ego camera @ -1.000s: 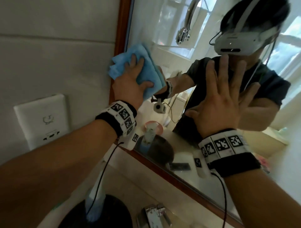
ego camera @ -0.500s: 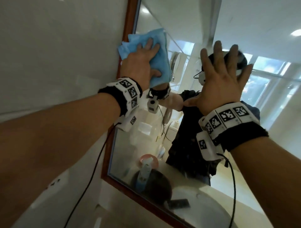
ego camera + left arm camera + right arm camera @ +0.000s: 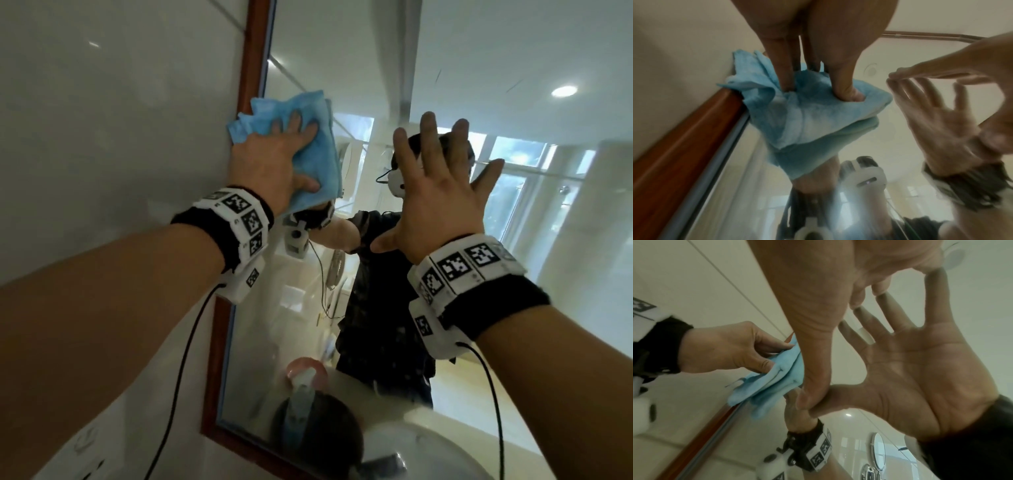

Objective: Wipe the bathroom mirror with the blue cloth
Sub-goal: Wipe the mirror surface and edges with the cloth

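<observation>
While the left hand is pressing the blue cloth flat against the mirror beside its wooden frame, fingers extended over the cloth, the right hand is resting on the glass, fingers spread wide, holding nothing.

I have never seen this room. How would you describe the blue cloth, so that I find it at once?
Look at the wall mirror with the brown wooden frame. Along its left edge, high up, the left hand presses a crumpled cloth against the glass, one corner lapping over the frame. It is the only light blue, soft thing there; the right hand beside it lies bare on the glass.
</observation>
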Demonstrator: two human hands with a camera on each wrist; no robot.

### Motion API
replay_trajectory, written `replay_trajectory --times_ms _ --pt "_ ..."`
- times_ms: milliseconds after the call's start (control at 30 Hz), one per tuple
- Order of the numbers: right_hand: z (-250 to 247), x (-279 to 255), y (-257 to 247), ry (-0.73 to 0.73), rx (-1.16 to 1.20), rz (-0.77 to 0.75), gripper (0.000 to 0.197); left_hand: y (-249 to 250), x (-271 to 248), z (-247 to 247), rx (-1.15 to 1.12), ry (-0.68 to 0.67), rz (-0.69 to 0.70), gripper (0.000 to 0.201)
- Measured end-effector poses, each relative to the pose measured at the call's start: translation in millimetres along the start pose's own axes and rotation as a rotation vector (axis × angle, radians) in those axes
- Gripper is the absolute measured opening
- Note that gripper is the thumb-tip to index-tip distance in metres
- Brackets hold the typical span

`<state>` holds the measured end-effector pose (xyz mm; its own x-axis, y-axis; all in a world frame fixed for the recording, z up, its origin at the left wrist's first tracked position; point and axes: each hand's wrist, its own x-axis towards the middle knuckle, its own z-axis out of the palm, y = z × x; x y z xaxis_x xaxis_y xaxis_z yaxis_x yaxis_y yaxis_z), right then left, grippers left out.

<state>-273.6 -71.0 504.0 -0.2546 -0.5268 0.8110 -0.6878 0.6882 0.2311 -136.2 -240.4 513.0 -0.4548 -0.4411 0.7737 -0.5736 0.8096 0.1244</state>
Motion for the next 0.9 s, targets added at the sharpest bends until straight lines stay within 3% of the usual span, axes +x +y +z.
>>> replay_trajectory --times_ms 200,333,500,667,833,900 --pt "0 1 -2 -0.02 -0.01 0.001 0.139 -17 -30 36 0.034 -0.115 -0.013 0.083" --pt "6 1 -4 0.033 -0.04 0.005 0.132 -21 -38 53 0.022 -0.103 -0.045 0.085" --pt "0 0 -1 -0.057 -0.058 -0.013 0.14 -16 -47 52 -0.078 -0.116 -0.044 0.084" --pt "3 -1 -2 -0.003 -0.067 -0.01 0.126 -10 -83 67 -0.104 -0.145 -0.081 0.082" --pt "0 -3 -3 -0.07 -0.065 -0.006 0.141 -11 -108 84 -0.163 -0.181 -0.127 0.083" --pt "4 -4 -5 -0.054 -0.065 -0.001 0.135 -8 -113 85 -0.161 -0.187 -0.116 0.082"
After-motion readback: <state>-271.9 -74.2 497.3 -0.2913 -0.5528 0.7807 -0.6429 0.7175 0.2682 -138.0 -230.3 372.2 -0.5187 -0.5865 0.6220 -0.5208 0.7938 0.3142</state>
